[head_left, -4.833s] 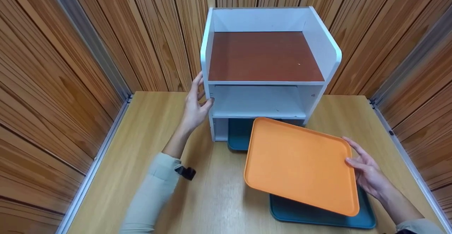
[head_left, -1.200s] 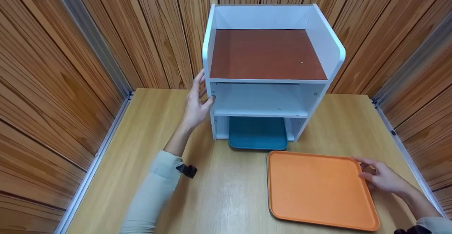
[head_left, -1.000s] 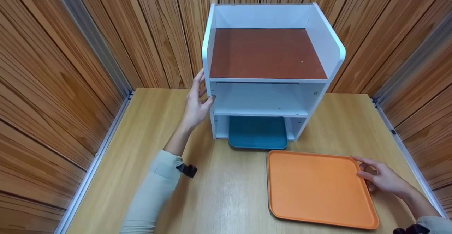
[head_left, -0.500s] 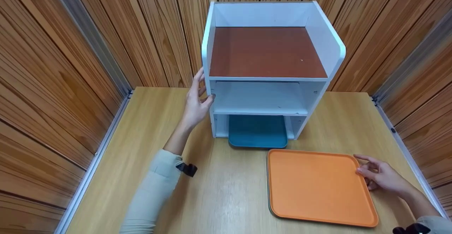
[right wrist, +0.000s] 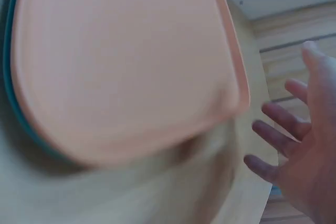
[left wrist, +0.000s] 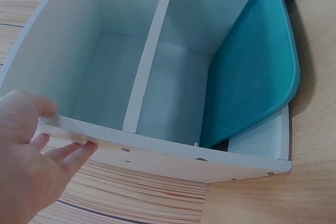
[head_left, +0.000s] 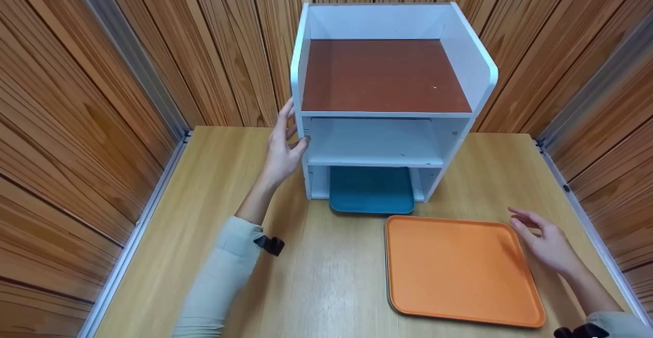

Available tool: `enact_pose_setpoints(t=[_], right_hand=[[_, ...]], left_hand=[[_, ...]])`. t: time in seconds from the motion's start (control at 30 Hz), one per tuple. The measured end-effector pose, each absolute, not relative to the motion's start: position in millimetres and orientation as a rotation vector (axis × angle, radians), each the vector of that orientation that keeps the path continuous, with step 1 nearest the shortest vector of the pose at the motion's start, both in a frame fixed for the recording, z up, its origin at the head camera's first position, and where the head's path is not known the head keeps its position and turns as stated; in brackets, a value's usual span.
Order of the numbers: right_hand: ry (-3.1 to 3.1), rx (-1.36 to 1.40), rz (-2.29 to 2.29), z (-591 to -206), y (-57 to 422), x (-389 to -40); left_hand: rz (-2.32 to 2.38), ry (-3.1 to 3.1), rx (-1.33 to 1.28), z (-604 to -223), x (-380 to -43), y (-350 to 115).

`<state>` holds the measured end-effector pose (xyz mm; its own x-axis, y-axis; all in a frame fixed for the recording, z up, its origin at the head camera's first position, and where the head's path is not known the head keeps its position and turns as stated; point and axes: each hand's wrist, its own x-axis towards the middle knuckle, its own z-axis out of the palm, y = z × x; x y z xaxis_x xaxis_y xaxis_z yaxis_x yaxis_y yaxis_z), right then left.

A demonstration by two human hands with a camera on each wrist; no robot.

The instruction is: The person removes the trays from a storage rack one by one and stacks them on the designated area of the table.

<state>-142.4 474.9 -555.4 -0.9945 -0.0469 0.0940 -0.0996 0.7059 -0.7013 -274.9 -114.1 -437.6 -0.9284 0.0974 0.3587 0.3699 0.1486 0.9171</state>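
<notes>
A white shelf unit point(head_left: 375, 143) with a brown top board stands at the back of the table. My left hand point(head_left: 281, 149) grips its left side panel, thumb over the front edge and fingers on the outer face, as the left wrist view shows too. In the lowest compartment a teal tray point(head_left: 372, 190) lies with its front end sticking out. An orange tray point(head_left: 461, 271) rests on another teal tray point(right wrist: 9, 72), of which only a rim shows. My right hand point(head_left: 548, 243) hovers by the orange tray's far right corner, its fingers spread and holding nothing in the right wrist view.
Wood-panelled walls point(head_left: 92, 113) with metal strips along their lower edges enclose the light wooden table point(head_left: 316, 287) at the back and both sides. The shelf's middle compartment point(head_left: 375, 141) sits above the teal tray.
Earlier the right hand held the orange tray tilted over the teal one; the orange tray now lies flat on it. The right hand has since let go and lifted away. The left hand stays put.
</notes>
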Motion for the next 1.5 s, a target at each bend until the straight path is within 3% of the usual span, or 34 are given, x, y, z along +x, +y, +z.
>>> enact_pose_setpoints(t=[0.87,1.5], right_hand=[[-2.642,0.244,1.503,-542.3,380.6,-161.5],[-2.845,0.265,1.441,-532.1,331.3,-186.4]], left_hand=[[-1.865,-2.181,-0.479,-437.9,-275.4,-113.2],[-1.88,-2.169,-0.493,-438.0,-275.2,-112.5]])
